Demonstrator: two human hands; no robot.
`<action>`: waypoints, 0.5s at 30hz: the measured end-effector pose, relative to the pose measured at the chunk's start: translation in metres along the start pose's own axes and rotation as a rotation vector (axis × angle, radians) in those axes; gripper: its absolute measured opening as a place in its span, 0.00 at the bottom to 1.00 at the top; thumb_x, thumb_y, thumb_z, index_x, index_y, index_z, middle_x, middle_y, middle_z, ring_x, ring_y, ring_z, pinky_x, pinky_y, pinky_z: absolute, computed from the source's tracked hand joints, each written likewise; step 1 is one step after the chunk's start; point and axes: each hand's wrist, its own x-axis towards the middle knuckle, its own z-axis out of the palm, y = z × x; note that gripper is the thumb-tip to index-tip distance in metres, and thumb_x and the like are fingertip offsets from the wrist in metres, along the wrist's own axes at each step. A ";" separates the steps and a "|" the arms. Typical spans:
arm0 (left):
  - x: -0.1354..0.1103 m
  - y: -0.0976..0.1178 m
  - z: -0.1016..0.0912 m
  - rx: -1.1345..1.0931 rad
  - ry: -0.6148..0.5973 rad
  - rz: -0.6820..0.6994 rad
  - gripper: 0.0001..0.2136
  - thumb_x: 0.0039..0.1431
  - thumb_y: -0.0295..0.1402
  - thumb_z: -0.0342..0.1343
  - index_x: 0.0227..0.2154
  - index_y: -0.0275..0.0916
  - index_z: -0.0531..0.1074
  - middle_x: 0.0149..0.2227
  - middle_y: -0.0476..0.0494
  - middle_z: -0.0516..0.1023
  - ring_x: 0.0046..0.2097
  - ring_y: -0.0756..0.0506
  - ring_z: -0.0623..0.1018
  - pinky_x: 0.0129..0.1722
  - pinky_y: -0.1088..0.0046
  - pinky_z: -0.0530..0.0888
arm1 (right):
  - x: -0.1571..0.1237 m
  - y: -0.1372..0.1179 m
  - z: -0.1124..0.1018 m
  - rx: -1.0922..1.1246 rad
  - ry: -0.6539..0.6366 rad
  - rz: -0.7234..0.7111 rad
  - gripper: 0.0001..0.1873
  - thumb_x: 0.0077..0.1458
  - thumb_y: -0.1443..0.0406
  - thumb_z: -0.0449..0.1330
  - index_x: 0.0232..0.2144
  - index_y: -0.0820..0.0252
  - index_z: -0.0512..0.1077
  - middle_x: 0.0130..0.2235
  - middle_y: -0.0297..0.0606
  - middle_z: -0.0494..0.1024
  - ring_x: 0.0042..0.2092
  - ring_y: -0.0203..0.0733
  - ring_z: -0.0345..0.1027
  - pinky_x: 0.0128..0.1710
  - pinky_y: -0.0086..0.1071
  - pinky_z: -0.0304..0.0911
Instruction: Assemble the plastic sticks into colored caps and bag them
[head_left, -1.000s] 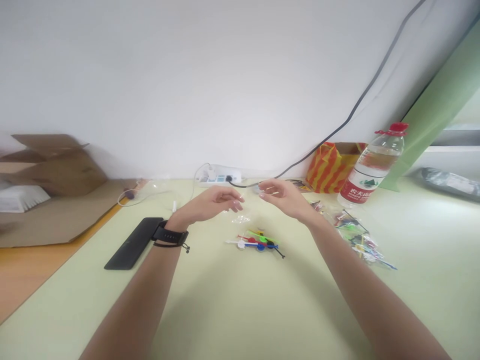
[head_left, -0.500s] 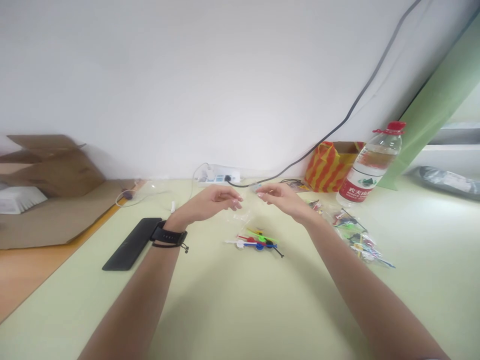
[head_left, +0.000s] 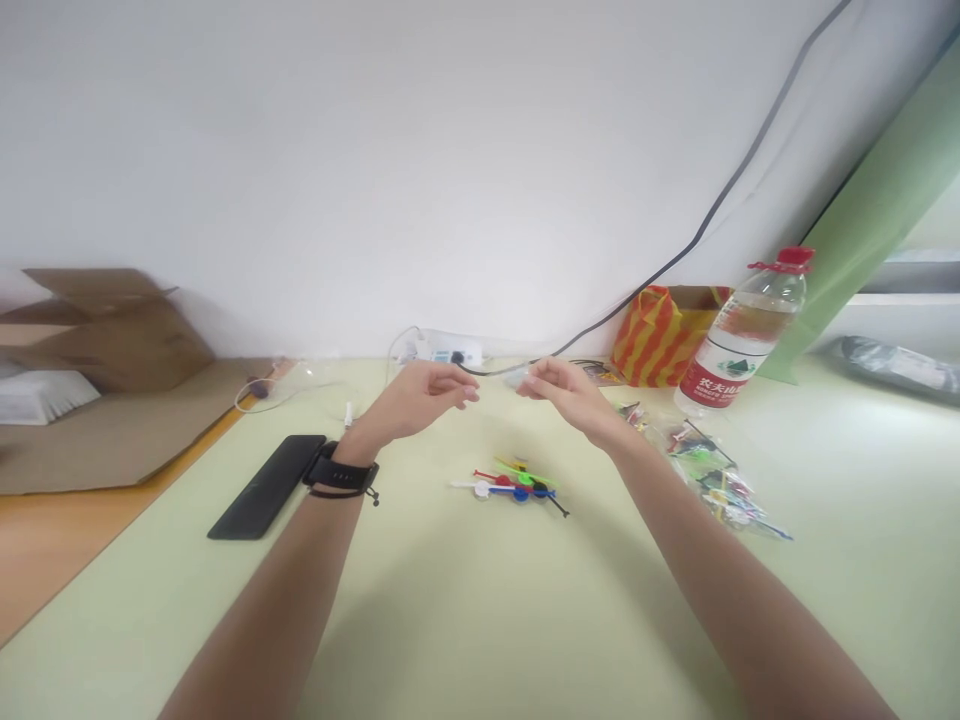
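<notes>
My left hand (head_left: 433, 398), with a black watch (head_left: 341, 474) on its wrist, hovers over the table with thumb and fingers drawn together in a pinch. Facing it across a small gap, my right hand (head_left: 561, 394) is curled in a similar pinch. Whatever is between the fingertips, if anything, is too faint to make out. Below the hands lies a small pile of coloured plastic pieces (head_left: 517, 486) with round discs and thin stems, in white, red, blue, green, yellow and black. Clear bags of similar pieces (head_left: 724, 485) lie beside my right forearm.
A black phone-like slab (head_left: 266, 487) lies by my left wrist. At the back are a power strip (head_left: 469, 350) with a dark cable, a red-and-yellow striped bag (head_left: 652, 340) and a water bottle (head_left: 739, 345). An opened cardboard box (head_left: 142, 340) stands at the left.
Both hands stay raised and nearly in place, the right shifting slightly to the right. A faint clear film seen below the hands no longer shows there. The coloured pile is unchanged.
</notes>
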 end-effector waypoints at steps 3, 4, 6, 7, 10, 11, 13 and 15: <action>0.002 -0.002 0.002 0.018 0.044 0.016 0.16 0.60 0.46 0.61 0.43 0.41 0.81 0.41 0.41 0.85 0.44 0.39 0.83 0.44 0.63 0.78 | -0.002 -0.005 -0.002 0.061 -0.062 0.051 0.21 0.55 0.49 0.67 0.42 0.57 0.76 0.41 0.43 0.84 0.46 0.46 0.78 0.54 0.43 0.68; 0.003 -0.002 0.004 0.021 0.049 0.022 0.15 0.60 0.46 0.61 0.43 0.42 0.81 0.41 0.41 0.86 0.44 0.39 0.83 0.44 0.63 0.78 | -0.004 -0.007 -0.003 0.078 -0.102 0.063 0.22 0.55 0.49 0.67 0.44 0.57 0.77 0.42 0.43 0.84 0.47 0.46 0.78 0.55 0.44 0.68; 0.003 0.000 0.007 0.020 0.050 0.033 0.15 0.60 0.45 0.61 0.43 0.42 0.82 0.41 0.42 0.86 0.45 0.39 0.83 0.46 0.63 0.78 | -0.006 -0.011 -0.005 0.105 -0.217 0.075 0.23 0.54 0.48 0.68 0.45 0.57 0.79 0.45 0.44 0.84 0.49 0.47 0.78 0.56 0.44 0.68; 0.003 0.001 0.008 0.013 0.048 0.038 0.15 0.60 0.45 0.61 0.43 0.43 0.82 0.41 0.42 0.86 0.45 0.39 0.83 0.47 0.63 0.78 | -0.008 -0.014 -0.007 0.111 -0.283 0.078 0.23 0.55 0.48 0.68 0.46 0.57 0.79 0.47 0.43 0.83 0.50 0.48 0.77 0.57 0.44 0.68; 0.002 0.005 0.014 -0.007 0.024 0.042 0.16 0.62 0.46 0.60 0.46 0.44 0.82 0.45 0.43 0.85 0.48 0.38 0.82 0.51 0.62 0.77 | -0.012 -0.019 -0.009 0.101 -0.456 0.068 0.22 0.57 0.50 0.66 0.49 0.54 0.80 0.53 0.42 0.81 0.55 0.49 0.74 0.60 0.45 0.66; 0.001 0.007 0.015 -0.012 0.013 0.045 0.16 0.62 0.46 0.60 0.46 0.45 0.82 0.46 0.44 0.85 0.49 0.38 0.82 0.52 0.61 0.76 | -0.013 -0.021 -0.010 0.091 -0.496 0.056 0.21 0.58 0.51 0.66 0.50 0.53 0.79 0.55 0.41 0.80 0.57 0.49 0.73 0.61 0.46 0.65; 0.000 0.011 0.018 -0.018 -0.013 0.060 0.16 0.63 0.46 0.59 0.47 0.46 0.82 0.48 0.45 0.84 0.51 0.38 0.81 0.54 0.61 0.76 | -0.015 -0.023 -0.010 0.071 -0.556 0.038 0.22 0.59 0.52 0.65 0.53 0.51 0.78 0.58 0.40 0.78 0.61 0.50 0.69 0.63 0.48 0.63; -0.001 0.014 0.019 -0.023 -0.038 0.086 0.15 0.64 0.46 0.59 0.47 0.47 0.83 0.49 0.46 0.84 0.52 0.38 0.81 0.55 0.61 0.75 | -0.015 -0.024 -0.011 0.063 -0.595 0.033 0.23 0.60 0.53 0.65 0.56 0.50 0.76 0.60 0.40 0.76 0.63 0.50 0.67 0.65 0.49 0.61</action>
